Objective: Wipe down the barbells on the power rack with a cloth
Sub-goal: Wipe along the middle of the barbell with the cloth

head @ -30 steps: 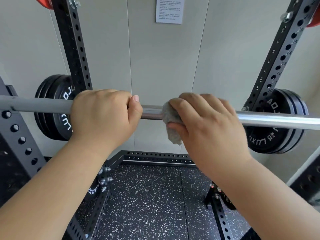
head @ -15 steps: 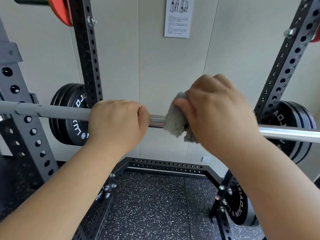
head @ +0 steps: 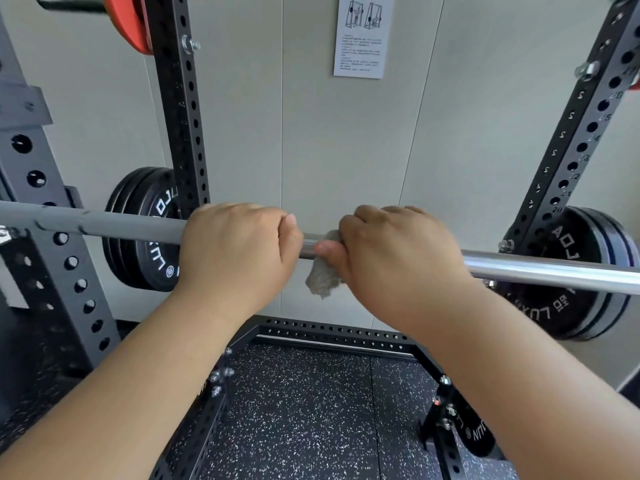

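A barbell (head: 540, 268) runs across the view at chest height inside a black power rack (head: 180, 126), its left stretch dull grey and its right stretch bright chrome. The person's left hand (head: 239, 247) is wrapped over the bar from above, fingers curled fully round it and the thumb tip showing at the bar's near side. Just beside it, the right hand (head: 398, 258) grips the bar through a grey cloth (head: 323, 277), the fingers curled over the top and the thumb pressing the cloth against the shaft from below; a loose tuft of the cloth hangs under the bar between the two hands. The hands sit near each other, with a short piece of shiny bar visible between them. Black weight plates (head: 149, 230) hang on storage pegs behind the rack's rear uprights on both sides, and a red plate (head: 133, 22) shows at the upper left. A printed sheet (head: 363, 36) is fixed to the pale wall panels, and speckled rubber flooring (head: 304, 417) lies below.
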`<state>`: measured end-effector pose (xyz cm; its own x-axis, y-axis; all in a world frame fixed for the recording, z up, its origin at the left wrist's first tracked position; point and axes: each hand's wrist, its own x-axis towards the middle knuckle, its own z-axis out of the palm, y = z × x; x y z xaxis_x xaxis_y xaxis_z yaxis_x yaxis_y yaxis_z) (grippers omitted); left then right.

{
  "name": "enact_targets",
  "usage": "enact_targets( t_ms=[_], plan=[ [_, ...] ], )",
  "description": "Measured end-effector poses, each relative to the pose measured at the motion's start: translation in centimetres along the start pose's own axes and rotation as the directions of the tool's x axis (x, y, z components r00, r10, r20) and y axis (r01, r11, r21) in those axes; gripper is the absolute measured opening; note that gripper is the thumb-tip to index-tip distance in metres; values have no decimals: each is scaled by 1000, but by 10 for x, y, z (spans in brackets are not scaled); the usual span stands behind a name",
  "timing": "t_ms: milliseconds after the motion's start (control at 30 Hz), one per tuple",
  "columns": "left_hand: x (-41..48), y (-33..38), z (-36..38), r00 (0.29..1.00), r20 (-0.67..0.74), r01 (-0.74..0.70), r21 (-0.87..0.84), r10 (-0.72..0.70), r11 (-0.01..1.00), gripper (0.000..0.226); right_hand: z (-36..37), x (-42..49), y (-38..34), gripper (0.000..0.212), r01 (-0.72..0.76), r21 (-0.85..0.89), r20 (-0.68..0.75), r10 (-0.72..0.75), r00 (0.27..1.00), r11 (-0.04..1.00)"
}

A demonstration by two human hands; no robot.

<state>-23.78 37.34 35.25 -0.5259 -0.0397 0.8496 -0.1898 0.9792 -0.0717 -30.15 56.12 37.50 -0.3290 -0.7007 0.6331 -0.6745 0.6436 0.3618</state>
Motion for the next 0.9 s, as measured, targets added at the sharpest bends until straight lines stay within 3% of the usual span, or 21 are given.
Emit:
enact_targets(
  t_ms=[233,333,467,567,633,700,800,900],
  plan=[
    [-1,2,3,999,2,31,26,-32,999,47,-22,-13,25,76,-234,-17,155,234,960,972],
    [1,2,4,999,13,45,44,-46,998,47,-13,0,16,75,-171,-14,144,171,975,985],
    [0,2,1,1000,-29,3,-7,-3,1000,41,-7,13,10,64,-28,193,168,-5,986,981],
    [-2,-2,2,998,-56,-21,-34,19,999,40,-17,16,28,67,-140,324,372,10,928,936],
    [-3,-2,4,996,-83,-9,-52,5,999,37,-23,15,39,73,-237,306,475,68,877,922],
    [-5,-2,10,990,-137,6,-59,-14,998,34,-23,12,35,74,-244,216,431,132,893,945],
    [-7,-4,17,973,-229,-23,-48,11,999,31,-9,7,6,67,-150,17,153,146,977,988],
    [-8,-5,16,977,-212,-27,-45,17,999,33,5,1,-12,48,-99,-29,-87,96,992,995]
  ],
)
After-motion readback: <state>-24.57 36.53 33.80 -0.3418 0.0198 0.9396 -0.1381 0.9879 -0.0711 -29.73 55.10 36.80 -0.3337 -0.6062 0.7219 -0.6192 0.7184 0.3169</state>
